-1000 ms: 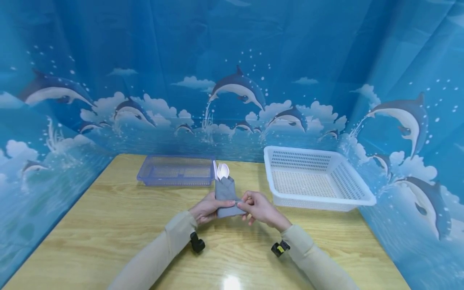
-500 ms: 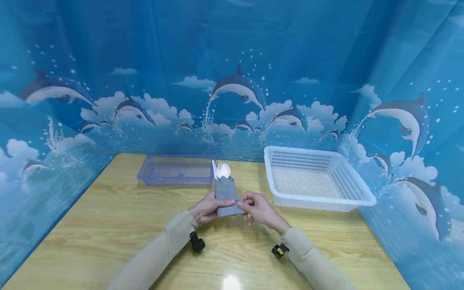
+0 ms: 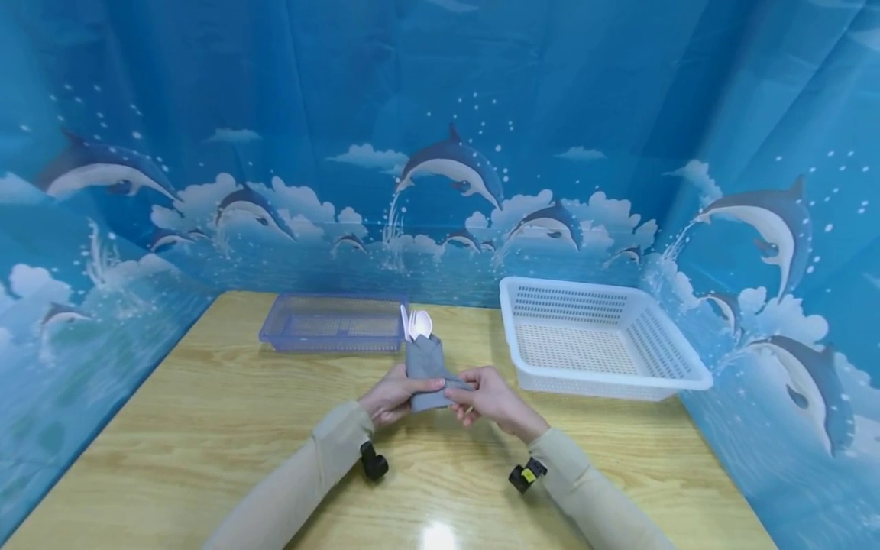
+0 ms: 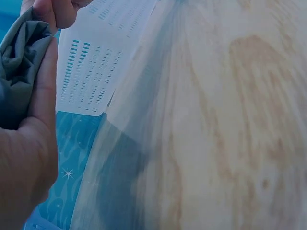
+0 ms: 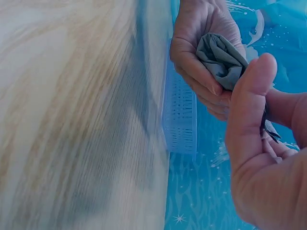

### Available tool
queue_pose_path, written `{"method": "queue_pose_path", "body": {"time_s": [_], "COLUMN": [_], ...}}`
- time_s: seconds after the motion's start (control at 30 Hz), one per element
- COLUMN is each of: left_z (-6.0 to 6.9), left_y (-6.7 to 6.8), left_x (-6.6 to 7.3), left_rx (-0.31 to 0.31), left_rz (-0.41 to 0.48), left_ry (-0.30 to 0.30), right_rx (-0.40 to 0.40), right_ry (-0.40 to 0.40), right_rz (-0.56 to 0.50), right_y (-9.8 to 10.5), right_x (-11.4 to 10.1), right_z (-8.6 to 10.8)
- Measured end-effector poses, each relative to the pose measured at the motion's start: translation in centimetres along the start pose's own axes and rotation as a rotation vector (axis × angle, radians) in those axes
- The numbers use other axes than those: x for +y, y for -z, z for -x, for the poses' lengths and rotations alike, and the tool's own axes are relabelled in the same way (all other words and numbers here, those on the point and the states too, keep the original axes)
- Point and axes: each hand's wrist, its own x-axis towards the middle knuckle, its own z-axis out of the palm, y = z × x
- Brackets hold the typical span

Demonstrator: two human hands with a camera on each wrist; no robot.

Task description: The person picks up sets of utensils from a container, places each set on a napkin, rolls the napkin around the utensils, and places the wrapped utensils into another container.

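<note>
A grey cloth napkin [image 3: 425, 357] is wrapped around white cutlery, held upright above the table. A knife [image 3: 404, 321], a fork [image 3: 412, 327] and a spoon [image 3: 422, 324] stick out of its top. My left hand [image 3: 397, 391] grips the bundle from the left, thumb across its front. On the right side, my right hand [image 3: 491, 399] pinches a strip of the cloth between thumb and fingers. The right wrist view shows the napkin's gathered lower end [image 5: 223, 60] and a thin dark strip [image 5: 265, 122] near the right fingers; I cannot tell what it is.
A purple-blue perforated basket [image 3: 268, 336] stands at the back left of the wooden table [image 3: 206, 428]. At the back right is a larger white perforated basket [image 3: 612, 382]. A blue dolphin-print curtain [image 3: 440, 92] encloses the table's back and sides.
My right hand has shifted slightly left against the bundle, drawing the cloth strip across its front. The cutlery tops have moved slightly left. My left hand keeps its grip.
</note>
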Motion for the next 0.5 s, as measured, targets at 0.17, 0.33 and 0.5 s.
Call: {"method": "queue_pose_path", "body": {"time_s": [0.17, 0.33, 0.5], "left_z": [-0.1, -0.3, -0.4], "left_y": [-0.1, -0.2, -0.2], "left_x": [0.2, 0.2, 0.3], "left_rx": [0.015, 0.069, 0.13], "left_rz": [0.01, 0.025, 0.038], "left_ry": [-0.026, -0.031, -0.028], "right_rx": [-0.02, 0.061, 0.193], "right_ry": [-0.002, 0.012, 0.055], "right_rz": [-0.073, -0.057, -0.023], "right_y": [0.3, 0.2, -0.6], "right_x": [0.0, 0.7, 1.4], "right_z": [-0.2, -0.5, -1.1]}}
